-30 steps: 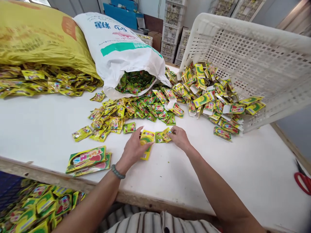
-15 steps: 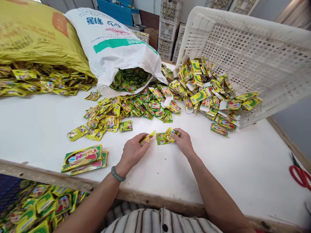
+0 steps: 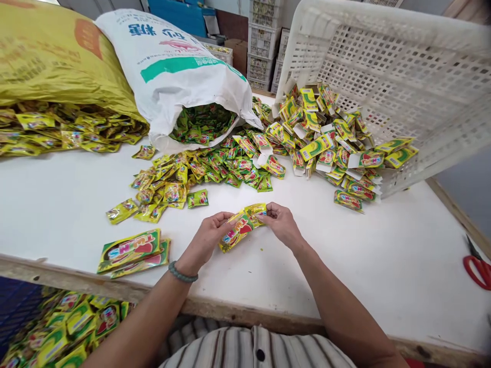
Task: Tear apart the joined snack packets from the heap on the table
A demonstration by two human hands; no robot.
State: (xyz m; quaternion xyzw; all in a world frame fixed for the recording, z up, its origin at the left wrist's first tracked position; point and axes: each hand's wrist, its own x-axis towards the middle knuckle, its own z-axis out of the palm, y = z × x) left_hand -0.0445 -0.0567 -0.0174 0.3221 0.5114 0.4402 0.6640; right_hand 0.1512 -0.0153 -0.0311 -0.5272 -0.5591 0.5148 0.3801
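Note:
My left hand (image 3: 205,235) is closed around a small yellow-and-green candy box (image 3: 235,236), tilted above the white table. My right hand (image 3: 283,223) pinches a yellow candy sachet (image 3: 253,209) against the box's upper right end. Whether part of the sachet is inside the box I cannot tell. A green sachet (image 3: 198,198) lies just beyond my left hand. Behind it spreads a heap of yellow sachets (image 3: 174,191) and green sachets (image 3: 245,166). Two larger flat boxes (image 3: 130,250) are stacked at the left near the front edge.
A white sack (image 3: 169,87) spills green sachets, beside a yellow bag (image 3: 57,61) of yellow ones. The tipped white basket (image 3: 383,66) pours out many small boxes (image 3: 318,145). Red scissors (image 3: 477,268) lie at far right. Filled boxes (image 3: 79,319) sit below the table edge.
My left hand has turned the box so its printed face shows. My right hand has lifted the yellow sachet to the box end; the green sachet beneath it is out of sight.

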